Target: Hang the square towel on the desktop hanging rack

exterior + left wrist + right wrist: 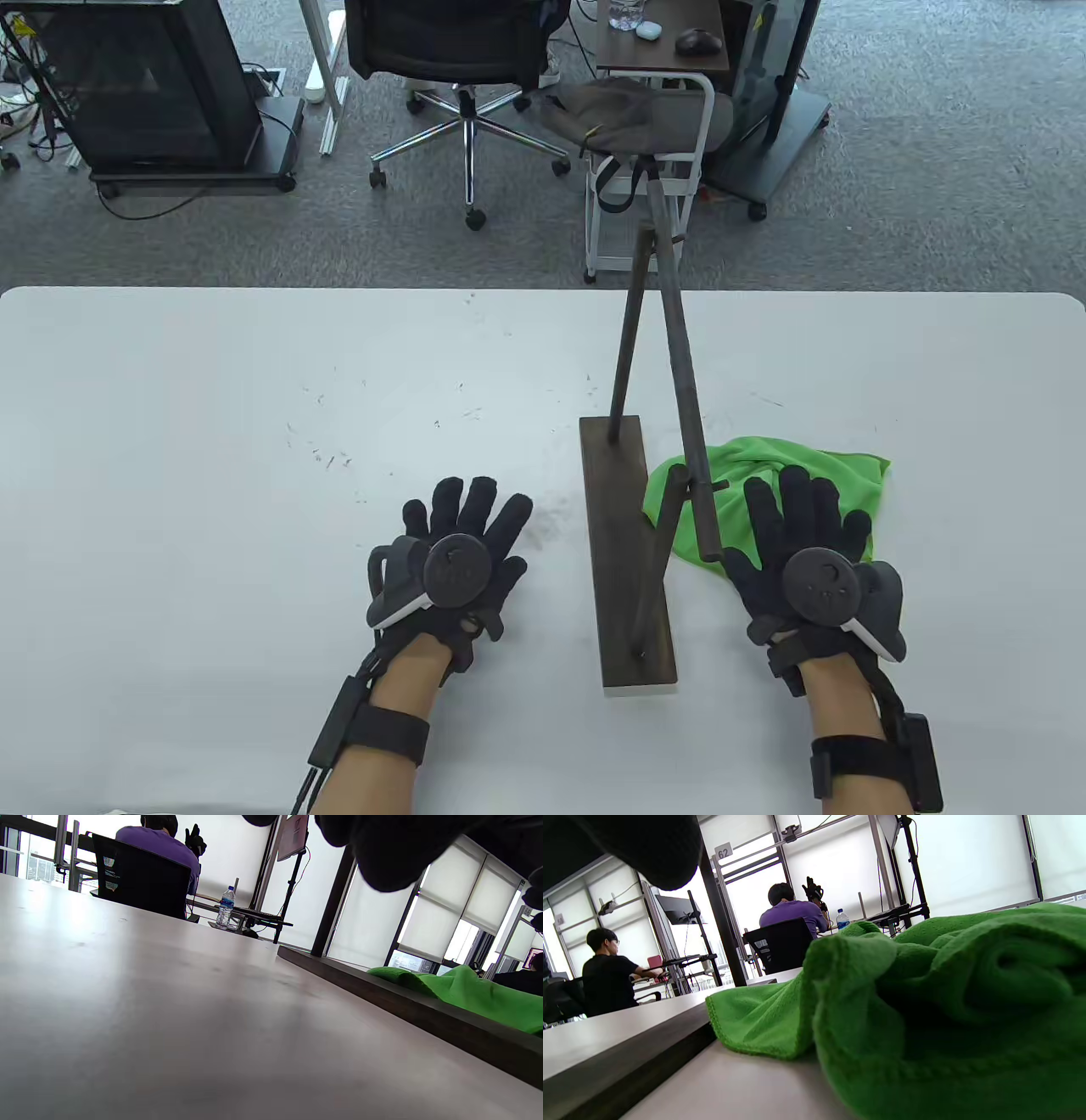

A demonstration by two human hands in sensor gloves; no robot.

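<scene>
A crumpled green square towel (747, 475) lies on the white table, just right of the dark wooden hanging rack (629, 543). One towel edge lies over the rack's base. The rack has two upright posts and a horizontal bar (683, 356) on top. My right hand (806, 526) rests flat, fingers spread, on the near part of the towel. My left hand (471, 531) rests flat on the bare table, left of the rack base. The towel also shows in the left wrist view (466, 993) and fills the right wrist view (925, 1005).
The white table (212, 509) has small dark specks in its middle. Beyond its far edge stand an office chair (450, 68), a white cart (653, 170) and a black cabinet (144, 85) on the carpet.
</scene>
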